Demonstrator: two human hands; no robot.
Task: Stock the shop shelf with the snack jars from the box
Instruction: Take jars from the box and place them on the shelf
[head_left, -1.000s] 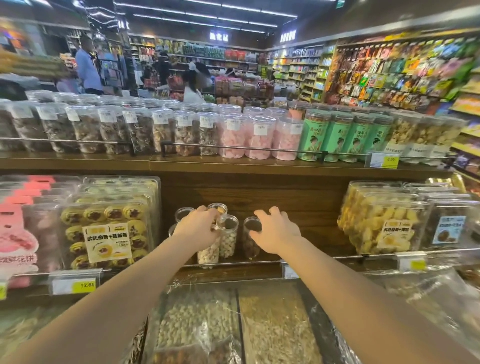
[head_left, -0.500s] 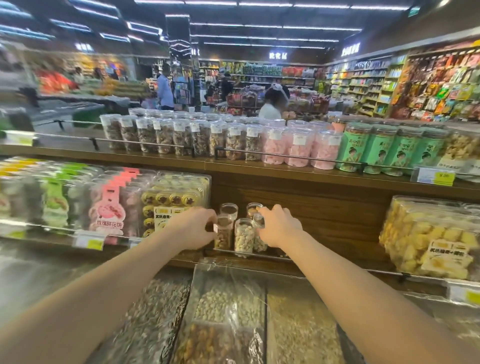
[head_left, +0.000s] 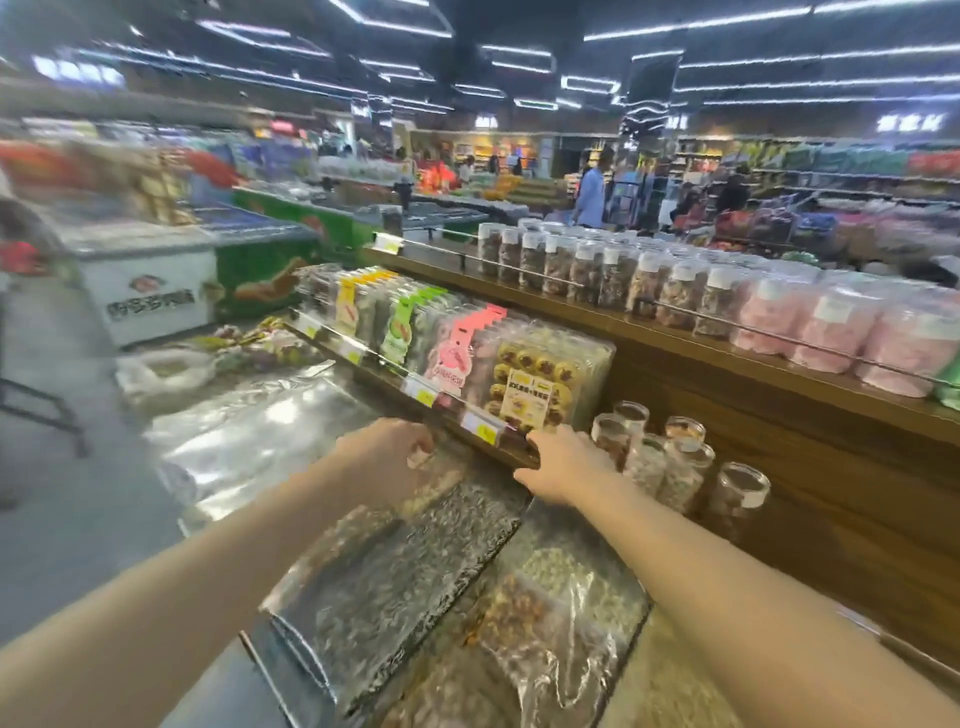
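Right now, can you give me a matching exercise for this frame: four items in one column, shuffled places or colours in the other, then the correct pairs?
Items
1. small clear snack jars
2. pink-filled tubs
3. egg-yolk pastry tray
4. right hand

Descriptions
A. top wooden shelf, far right
B. lower shelf, just right of the pastry tray
C. empty, beside the small jars
D. yellow rounds under a clear lid

Pairs: 1-B, 2-A, 3-D, 4-C
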